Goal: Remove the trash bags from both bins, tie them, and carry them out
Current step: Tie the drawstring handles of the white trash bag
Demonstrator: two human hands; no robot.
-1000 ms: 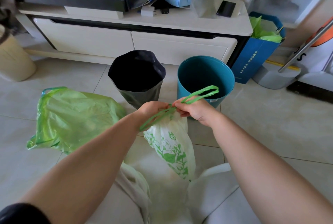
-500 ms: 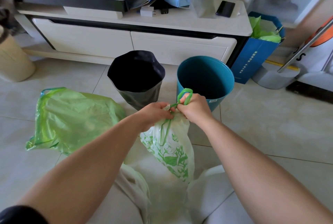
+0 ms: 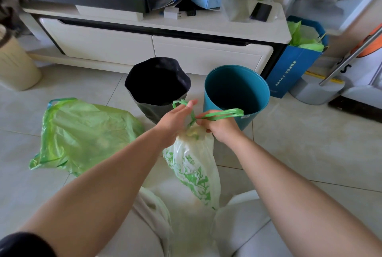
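Tiled floor [image 3: 310, 153] in front of a white TV cabinet [image 3: 144, 46], two bins mid-frame: a black bin [image 3: 157, 83] and a teal bin [image 3: 235, 91], both look bagless inside. Center frame, a white bag with green leaf print [image 3: 194, 170] hangs bunched shut at its neck. Right hand [image 3: 219, 126] is clenched on one green drawstring loop [image 3: 223, 113]; left hand [image 3: 175, 122] has loose fingers hooked through the other. Left of center, a full green bag [image 3: 82, 132] lies on the floor. Upper right, a blue paper bag [image 3: 293, 70] holds green plastic.
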